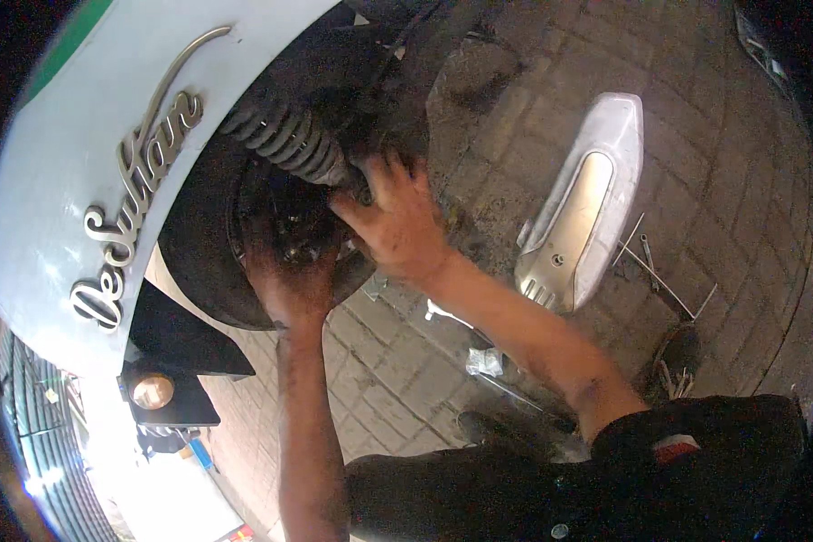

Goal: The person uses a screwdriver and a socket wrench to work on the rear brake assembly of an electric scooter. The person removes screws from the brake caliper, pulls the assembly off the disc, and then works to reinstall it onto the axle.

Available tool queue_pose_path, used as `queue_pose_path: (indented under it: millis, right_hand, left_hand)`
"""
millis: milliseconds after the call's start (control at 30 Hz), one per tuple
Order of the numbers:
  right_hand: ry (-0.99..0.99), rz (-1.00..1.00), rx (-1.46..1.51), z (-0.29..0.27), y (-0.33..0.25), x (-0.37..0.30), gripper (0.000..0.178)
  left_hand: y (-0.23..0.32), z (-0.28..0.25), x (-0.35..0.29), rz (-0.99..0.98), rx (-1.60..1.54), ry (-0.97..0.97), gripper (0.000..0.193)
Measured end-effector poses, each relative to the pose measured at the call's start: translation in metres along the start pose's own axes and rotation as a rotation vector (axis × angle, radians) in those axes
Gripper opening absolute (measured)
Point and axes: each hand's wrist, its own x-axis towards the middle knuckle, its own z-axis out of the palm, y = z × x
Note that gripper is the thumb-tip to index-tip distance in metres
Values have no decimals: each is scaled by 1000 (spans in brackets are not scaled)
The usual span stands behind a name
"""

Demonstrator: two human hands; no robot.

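A scooter's wheel (212,262) sits under a pale body panel (72,208) that carries raised metal lettering. Above the hub a shock absorber (285,140) with a ribbed coil spring slants down to the right. Around its lower end curl the thumb and fingers of my right hand (397,221); the fingertips are partly hidden in the dark. My left hand (294,280) reaches palm-up into the shadowed hub area (294,221), close by metal parts. Its fingers fade into the shadow, so what they touch is hidden.
On the paved floor (370,361) to the right lies a silver, elongated cover (587,199). Thin metal rod tools (659,280) lie beside it. Nearer me are a small clear plastic packet (485,361) and a dark cup-like container (676,361). An amber lamp (152,391) juts out at lower left.
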Motion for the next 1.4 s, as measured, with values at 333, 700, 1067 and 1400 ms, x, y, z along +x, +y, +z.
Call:
queue_pose_path:
  millis: [333,700,1067,1400]
  right_hand:
    - [44,-6,8,3,0,5,44]
    - [11,-19,-63,3,3,-1,47]
    - [41,55,74,6,1,2,28]
    - [27,32,81,8,2,-2,26]
  left_hand:
    - [3,0,1,-30,-32,13,78]
    - [-3,4,-3,17,29,38,80]
    - [-9,9,-3,72,9,71,87]
    - [-15,9,-9,-24,20,2,88]
